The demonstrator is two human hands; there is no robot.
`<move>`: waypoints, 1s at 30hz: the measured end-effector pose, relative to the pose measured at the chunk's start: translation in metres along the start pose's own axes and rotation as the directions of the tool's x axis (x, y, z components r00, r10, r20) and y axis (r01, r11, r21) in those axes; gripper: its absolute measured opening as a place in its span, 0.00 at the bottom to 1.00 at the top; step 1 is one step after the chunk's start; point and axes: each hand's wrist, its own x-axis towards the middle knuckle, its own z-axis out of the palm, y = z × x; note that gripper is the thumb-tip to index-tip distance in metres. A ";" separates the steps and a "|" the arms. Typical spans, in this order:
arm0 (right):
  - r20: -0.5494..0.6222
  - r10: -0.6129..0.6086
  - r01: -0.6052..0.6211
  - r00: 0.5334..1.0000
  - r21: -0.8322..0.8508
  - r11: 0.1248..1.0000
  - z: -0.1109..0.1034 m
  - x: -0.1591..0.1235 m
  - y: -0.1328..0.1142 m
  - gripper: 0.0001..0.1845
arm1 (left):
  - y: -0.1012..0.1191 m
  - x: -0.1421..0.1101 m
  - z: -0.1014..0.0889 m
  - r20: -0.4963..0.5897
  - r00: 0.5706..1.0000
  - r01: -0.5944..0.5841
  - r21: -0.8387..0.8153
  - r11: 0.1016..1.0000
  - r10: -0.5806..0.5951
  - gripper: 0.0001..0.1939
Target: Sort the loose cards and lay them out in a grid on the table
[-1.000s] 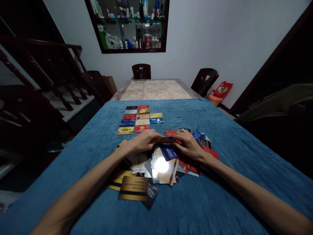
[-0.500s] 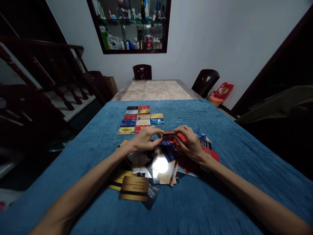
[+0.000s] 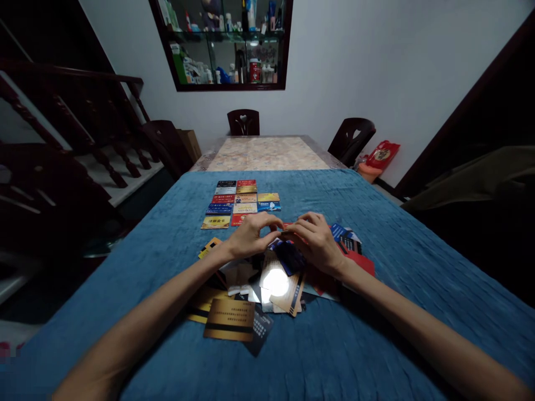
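Note:
Above a loose heap of cards, my left hand [image 3: 251, 236] pinches one end of a card [image 3: 286, 231] between thumb and fingers. My right hand [image 3: 320, 244] is closed on the card's other end, its fingers covering most of it. The card is seen nearly edge-on, so its print does not show. Beneath the hands lie a dark blue card [image 3: 290, 258], a tan card with a dark stripe [image 3: 289, 295] and several red ones. Closer to me rest a gold card [image 3: 229, 319] and a dark grey card [image 3: 261, 329].
Beyond my left hand, several cards lie face up in rows, among them a yellow card [image 3: 215, 222] and a blue card [image 3: 269, 205]. A blue cloth [image 3: 376, 334] covers the near part of the table. Dark chairs [image 3: 243, 122] stand around it.
The held card has tipped from showing a dark face to nearly edge-on. My right hand's fingers have shifted left over it, closer to my left hand.

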 end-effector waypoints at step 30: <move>0.011 0.029 -0.029 1.000 -0.034 0.999 0.035 -0.009 0.020 0.09 | -0.032 -0.025 0.008 0.017 0.978 0.204 0.130 0.970 -0.208 0.08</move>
